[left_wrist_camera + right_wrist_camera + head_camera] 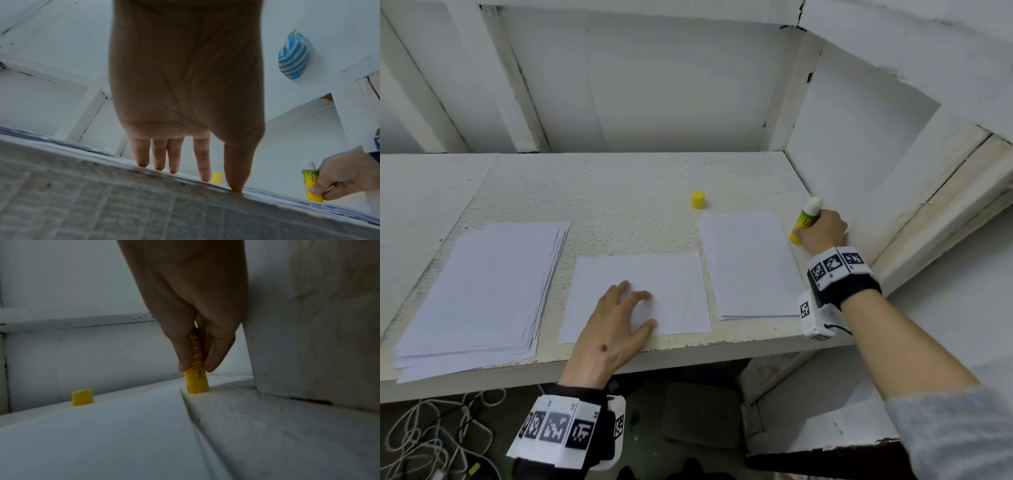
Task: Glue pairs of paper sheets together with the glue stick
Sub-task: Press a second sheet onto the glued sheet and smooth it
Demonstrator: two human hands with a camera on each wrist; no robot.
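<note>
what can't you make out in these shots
- Sheet count in the left stack: head view, edges too fine to count.
- Whether glue is already on the middle sheet: head view, white on white; left hand covers part.
- Label text on the glue stick: right hand wraps it; the wrist views are blurred.
- Whether the stick's base touches the table: hidden behind the paper's edge in the right wrist view.

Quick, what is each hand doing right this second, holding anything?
Left hand: open, fingers spread flat on the single white paper sheet.
Right hand: closed around the uncapped yellow glue stick, base on the table.
</note>
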